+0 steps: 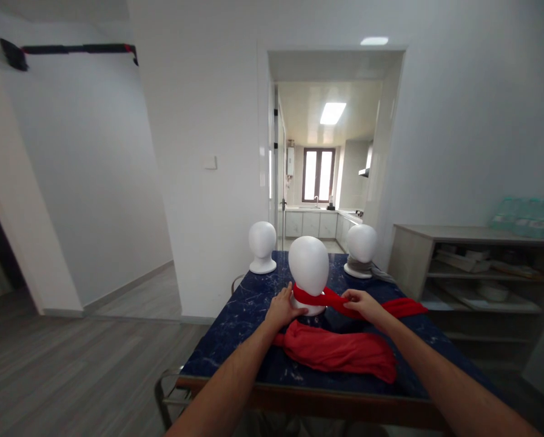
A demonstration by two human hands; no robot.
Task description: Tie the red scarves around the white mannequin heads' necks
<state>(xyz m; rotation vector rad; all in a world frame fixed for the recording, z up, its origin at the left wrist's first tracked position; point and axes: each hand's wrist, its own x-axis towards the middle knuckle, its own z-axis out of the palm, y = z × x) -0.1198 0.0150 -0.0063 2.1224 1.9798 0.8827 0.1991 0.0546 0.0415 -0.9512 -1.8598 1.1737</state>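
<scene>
A white mannequin head (308, 266) stands upright at the middle of the table with a red scarf (315, 298) round the front of its neck. My left hand (283, 308) grips the left side of the neck and base, thumb in front and fingers up along the side, against the scarf. Between the thumb and fingers of my right hand (361, 303), the scarf is pinched just right of the neck; its tail runs on to the right across the table. Closer to me, a second, bunched red cloth (339, 351) lies below both hands, partly behind my left wrist.
The dark blue marble-patterned table (226, 340) carries two more white heads at the back, a bare left one (262, 246) and a right one (361, 244) with grey cloth (360, 266) round its neck. On the right is a shelf unit (412, 261) with bottles (529, 217) on top.
</scene>
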